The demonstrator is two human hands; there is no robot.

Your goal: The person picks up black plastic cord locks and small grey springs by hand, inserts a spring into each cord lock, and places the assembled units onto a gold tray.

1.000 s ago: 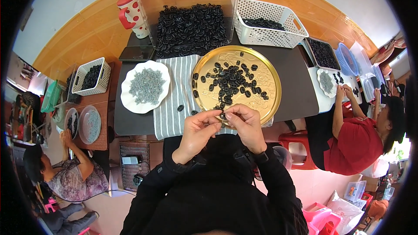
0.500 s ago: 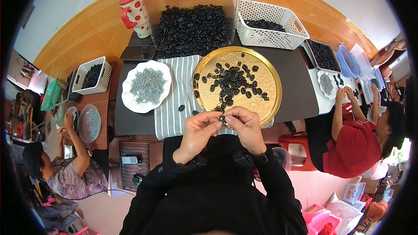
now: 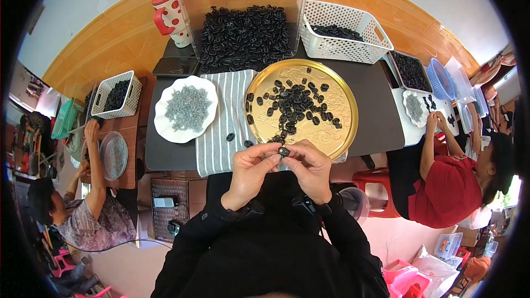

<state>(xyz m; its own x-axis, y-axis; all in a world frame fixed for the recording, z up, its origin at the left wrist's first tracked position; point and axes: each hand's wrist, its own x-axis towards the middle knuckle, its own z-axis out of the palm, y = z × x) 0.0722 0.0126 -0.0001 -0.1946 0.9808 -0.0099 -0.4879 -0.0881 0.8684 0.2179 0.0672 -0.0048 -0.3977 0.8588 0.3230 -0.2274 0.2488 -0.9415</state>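
Note:
Between the fingertips of both hands is a small black oval part with two holes [image 3: 283, 151], held at the near rim of a round gold tray [image 3: 345, 85]. My left hand [image 3: 251, 171] pinches it from the left, and my right hand [image 3: 310, 170] grips it from the right with thumb and fingers. Many like black parts [image 3: 295, 101] lie loose in the tray. Two more rest on a grey striped cloth [image 3: 221, 149] beside my left hand. Further left, a white scalloped plate [image 3: 162, 124] carries a heap of small grey-silver pieces [image 3: 189, 109].
A clear bin [image 3: 301, 19] full of black parts stands at the back, beside a white perforated basket [image 3: 342, 49]. A spotted tumbler [image 3: 175, 19] and a phone [image 3: 175, 66] are at the back left. One person [image 3: 105, 209] works on the left, another [image 3: 452, 187] on the right.
The small black part has turned a little between my fingers, and my right hand has shifted slightly left and down. The person on the left has reached an arm toward the back.

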